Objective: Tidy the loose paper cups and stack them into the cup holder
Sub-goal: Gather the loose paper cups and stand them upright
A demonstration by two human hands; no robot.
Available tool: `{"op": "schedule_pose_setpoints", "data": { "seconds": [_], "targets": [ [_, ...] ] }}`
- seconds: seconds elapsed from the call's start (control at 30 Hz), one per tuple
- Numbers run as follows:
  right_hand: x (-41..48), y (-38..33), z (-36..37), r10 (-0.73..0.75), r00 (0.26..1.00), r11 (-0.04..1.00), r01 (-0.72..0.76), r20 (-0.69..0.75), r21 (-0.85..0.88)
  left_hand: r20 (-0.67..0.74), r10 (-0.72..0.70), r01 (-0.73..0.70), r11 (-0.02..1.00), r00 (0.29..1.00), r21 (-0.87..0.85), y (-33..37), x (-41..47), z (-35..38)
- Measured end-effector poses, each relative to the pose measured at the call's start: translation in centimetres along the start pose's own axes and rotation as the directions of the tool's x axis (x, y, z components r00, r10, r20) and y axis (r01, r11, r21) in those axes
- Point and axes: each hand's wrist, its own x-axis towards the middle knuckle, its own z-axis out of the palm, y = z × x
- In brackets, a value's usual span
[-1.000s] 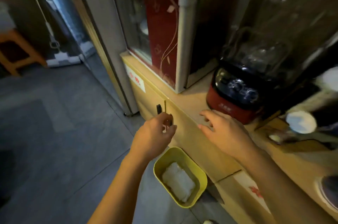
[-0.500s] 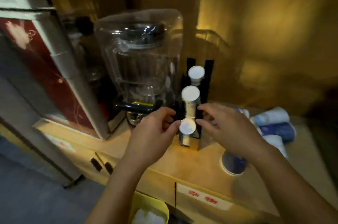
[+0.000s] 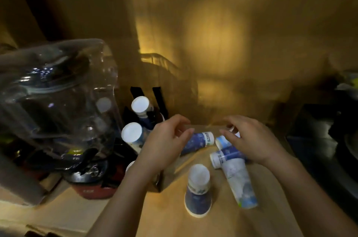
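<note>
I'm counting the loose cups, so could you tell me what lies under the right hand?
Two cups lying on their sides poke out from under the right hand; the hand hides their far ends.

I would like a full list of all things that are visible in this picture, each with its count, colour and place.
Upside-down paper cup: one, blue and white, standing near the front of the counter.
Paper cups lying on their sides: about four, blue and white, on the counter around the hands; some partly hidden.
Cup holder: one, black, upright behind the left hand, holding white-bottomed cup stacks.
Clear plastic blender jar: one, transparent, far left, on a red and black base.
Wooden counter: one, light brown, under everything.
Dark objects, right edge: too dim to identify.
Left hand: fingers open, over a lying cup.
Right hand: fingers open, over the lying cups.
</note>
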Motion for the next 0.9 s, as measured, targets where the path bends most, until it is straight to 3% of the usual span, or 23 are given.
{"op": "schedule_pose_setpoints", "data": {
  "seconds": [0.43, 0.9],
  "targets": [
    [3.5, 7.2, 1.4, 0.094, 0.995, 0.995, -0.093, 0.022, -0.025, 0.075, -0.026, 0.025, 1.0, 0.997, 0.014, -0.3, 8.4, 5.7],
    [-0.8, 10.8, 6.4, 0.443, 0.895, 0.896, -0.439, 0.063, -0.06, 0.453, -0.059, 0.035, 0.998, 0.89, 0.06, -3.9, 15.4, 12.8]
  ]
}}
